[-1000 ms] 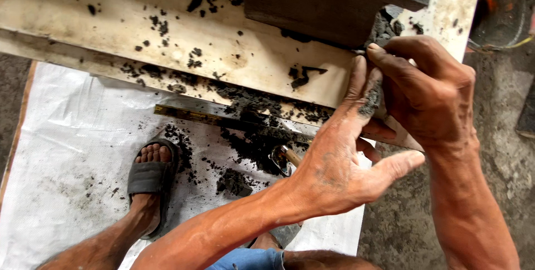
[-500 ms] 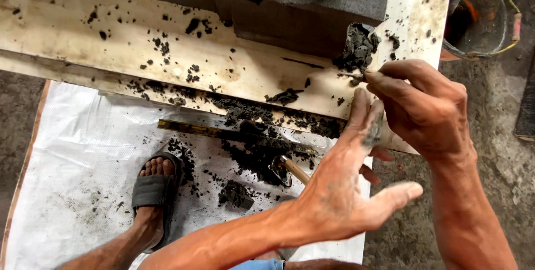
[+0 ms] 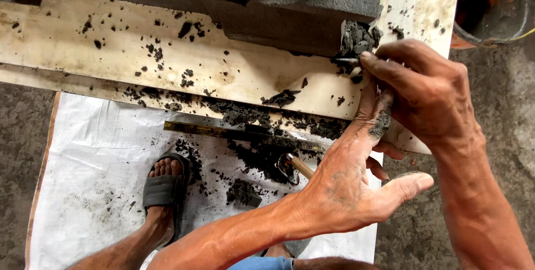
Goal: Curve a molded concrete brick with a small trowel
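My right hand (image 3: 426,91) pinches a thin metal tool (image 3: 348,60) whose tip pokes into crumbled dark material at the lower right corner of a grey stone block (image 3: 290,8). My left hand (image 3: 356,181) lies under it, fingers spread and braced against the edge of the stained white board (image 3: 167,52) that the block rests on. Its fingertips are smeared with dark grit.
Dark crumbs litter the board and the white woven sheet (image 3: 95,181) below it. A long metal ruler (image 3: 223,130) and a wooden-handled tool (image 3: 295,165) lie on the sheet. My sandalled foot (image 3: 161,192) stands there. A dark bucket (image 3: 496,2) is at the top right.
The view has shifted so the block's corner is nearer the centre. My right hand has moved up to the corner, and more dark material is crumbled there.
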